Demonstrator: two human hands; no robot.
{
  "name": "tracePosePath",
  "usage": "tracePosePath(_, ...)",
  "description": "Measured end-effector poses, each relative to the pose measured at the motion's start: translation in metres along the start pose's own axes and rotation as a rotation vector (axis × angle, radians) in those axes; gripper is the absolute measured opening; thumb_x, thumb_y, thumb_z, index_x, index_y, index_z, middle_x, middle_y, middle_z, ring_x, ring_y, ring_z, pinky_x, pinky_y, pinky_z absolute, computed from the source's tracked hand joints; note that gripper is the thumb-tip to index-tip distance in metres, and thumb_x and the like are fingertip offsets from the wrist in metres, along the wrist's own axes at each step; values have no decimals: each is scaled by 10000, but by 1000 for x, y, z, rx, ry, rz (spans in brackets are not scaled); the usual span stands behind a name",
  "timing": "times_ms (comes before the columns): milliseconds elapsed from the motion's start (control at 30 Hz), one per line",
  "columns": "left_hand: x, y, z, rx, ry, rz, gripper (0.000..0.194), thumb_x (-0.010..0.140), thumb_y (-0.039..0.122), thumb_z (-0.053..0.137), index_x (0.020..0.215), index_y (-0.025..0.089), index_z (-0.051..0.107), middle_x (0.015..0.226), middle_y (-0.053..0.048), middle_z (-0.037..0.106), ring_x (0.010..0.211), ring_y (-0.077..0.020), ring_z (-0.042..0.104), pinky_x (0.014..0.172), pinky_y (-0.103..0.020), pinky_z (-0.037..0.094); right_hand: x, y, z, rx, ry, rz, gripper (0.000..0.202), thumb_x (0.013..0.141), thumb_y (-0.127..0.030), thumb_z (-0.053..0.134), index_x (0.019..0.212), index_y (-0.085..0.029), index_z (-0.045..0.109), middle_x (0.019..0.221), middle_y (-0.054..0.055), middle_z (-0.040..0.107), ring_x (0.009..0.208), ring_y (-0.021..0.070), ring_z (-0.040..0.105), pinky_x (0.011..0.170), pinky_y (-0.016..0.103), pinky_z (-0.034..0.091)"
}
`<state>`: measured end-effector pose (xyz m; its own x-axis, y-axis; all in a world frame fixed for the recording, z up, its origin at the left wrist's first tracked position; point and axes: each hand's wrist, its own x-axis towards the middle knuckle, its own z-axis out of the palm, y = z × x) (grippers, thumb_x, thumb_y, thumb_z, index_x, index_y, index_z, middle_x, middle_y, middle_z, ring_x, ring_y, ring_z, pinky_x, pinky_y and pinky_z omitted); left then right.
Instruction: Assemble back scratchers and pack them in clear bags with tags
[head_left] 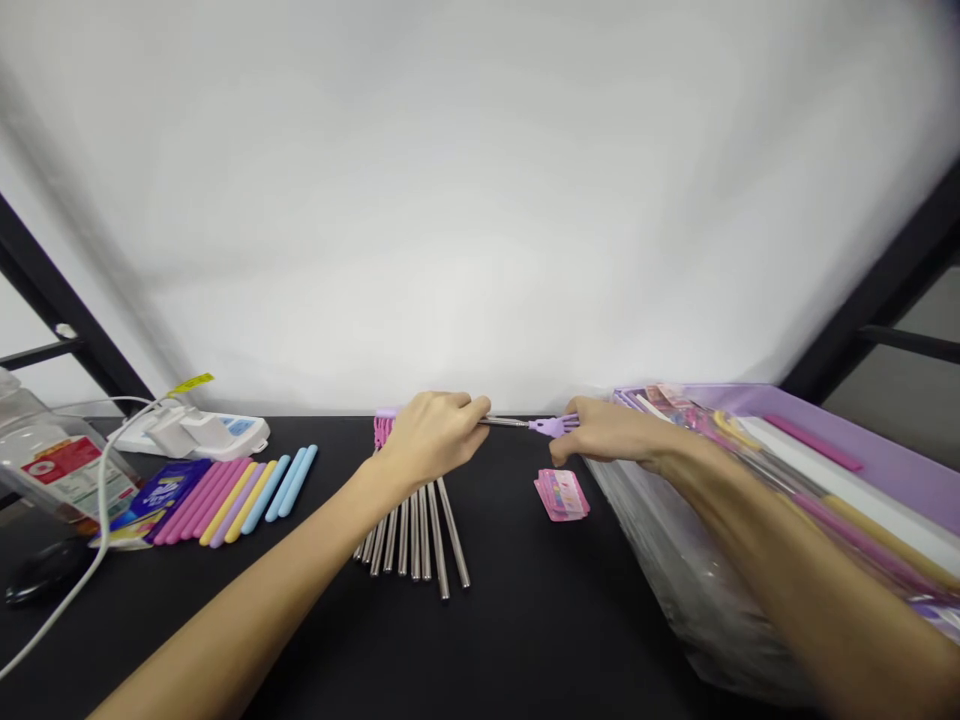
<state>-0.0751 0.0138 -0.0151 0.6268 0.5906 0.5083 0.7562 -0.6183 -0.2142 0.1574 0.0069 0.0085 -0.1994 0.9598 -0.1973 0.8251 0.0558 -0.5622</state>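
Observation:
My left hand [437, 432] is closed around a thin metal rod [507, 421] above the black table. At the rod's right end is a small purple claw-shaped head [553, 427], pinched by the fingers of my right hand [600, 430]. Several silver metal tubes [416, 535] lie fanned out below my left hand, with pink claw-shaped pieces [383, 430] partly hidden behind it. A small stack of pink cards [562, 494] lies on the table below my right hand.
Pink, yellow, purple and blue sticks [240, 498] lie in a row at left, beside a blue packet [166, 497]. A power strip [225, 432], white cable, clear jar [71, 470] and black mouse [49, 572] are farther left. A purple bin [900, 460] of long items stands right.

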Motion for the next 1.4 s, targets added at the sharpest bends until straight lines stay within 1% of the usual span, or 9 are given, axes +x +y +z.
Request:
tracePosePath(100, 0, -6, -2, -74, -20, 87, 273, 976, 357, 426, 1029, 184, 631, 733, -26, 593, 632, -153, 565, 562, -262, 389, -3, 3, -9, 49, -48, -24, 297, 645, -373, 678, 614, -207, 433, 511, -66, 350, 472, 86, 292, 450, 256, 190)
tracePosePath(200, 0, -11, -3, -203, -4, 75, 296, 1000, 321, 386, 1163, 189, 596, 856, -48, 614, 727, -151, 588, 658, -267, 443, -10, 5, -23, 147, -36, -103, 325, 692, -422, 701, 656, -198, 469, 521, -71, 370, 474, 78, 323, 460, 243, 253)
tracePosePath(300, 1, -11, -3, -354, 18, 53, 288, 994, 299, 408, 1192, 183, 582, 927, -62, 635, 784, -147, 601, 708, -261, 461, -18, 6, -35, 246, -41, -191, 353, 720, -473, 715, 856, -172, 590, 616, -22, 542, 548, 107, 491, 527, 242, 392)
tracePosePath(433, 1, -10, -1, -423, 15, 63, 271, 967, 334, 479, 1147, 182, 612, 906, -52, 650, 778, -137, 602, 701, -246, 460, -23, 6, -42, 294, -76, -275, 470, 782, -519, 661, 1087, -166, 601, 843, 75, 695, 704, 169, 652, 664, 295, 513)
tracePosePath(567, -2, -25, 0, -381, -47, 51, 338, 926, 459, 528, 1096, 186, 634, 818, -27, 639, 707, -133, 590, 647, -242, 429, -23, 11, -45, 262, -64, -227, 419, 809, -510, 639, 991, -133, 613, 807, 99, 717, 708, 187, 684, 650, 294, 524)
tracePosePath(700, -5, -36, -2, -396, -126, 61, 325, 960, 421, 455, 912, 171, 657, 823, -42, 614, 723, -143, 574, 645, -254, 417, -20, 15, -46, 319, -20, -115, 422, 800, -514, 661, 985, -139, 601, 827, 119, 733, 721, 195, 696, 639, 284, 533)
tracePosePath(900, -4, -25, -3, -490, -164, 44, 322, 986, 376, 395, 867, 167, 609, 761, -26, 596, 677, -138, 538, 639, -255, 400, -10, 13, -44, 468, 193, -159, 413, 737, -530, 721, 812, -133, 635, 870, 122, 729, 721, 163, 676, 664, 262, 535)
tracePosePath(1133, -6, -26, 1, -525, -146, 31, 302, 997, 364, 371, 996, 175, 606, 784, -23, 615, 665, -133, 530, 634, -250, 380, -15, 11, -49, 200, -30, -243, 397, 727, -522, 708, 807, -133, 689, 759, 77, 720, 662, 166, 657, 593, 265, 494)
tracePosePath(1400, -5, -17, 1, -644, -159, -33, 292, 987, 339, 370, 922, 161, 592, 726, 1, 566, 625, -115, 464, 611, -246, 349, -21, 3, -46, 25, 105, -314, 333, 815, -472, 603, 801, -153, 699, 656, 33, 676, 575, 142, 606, 512, 245, 417)
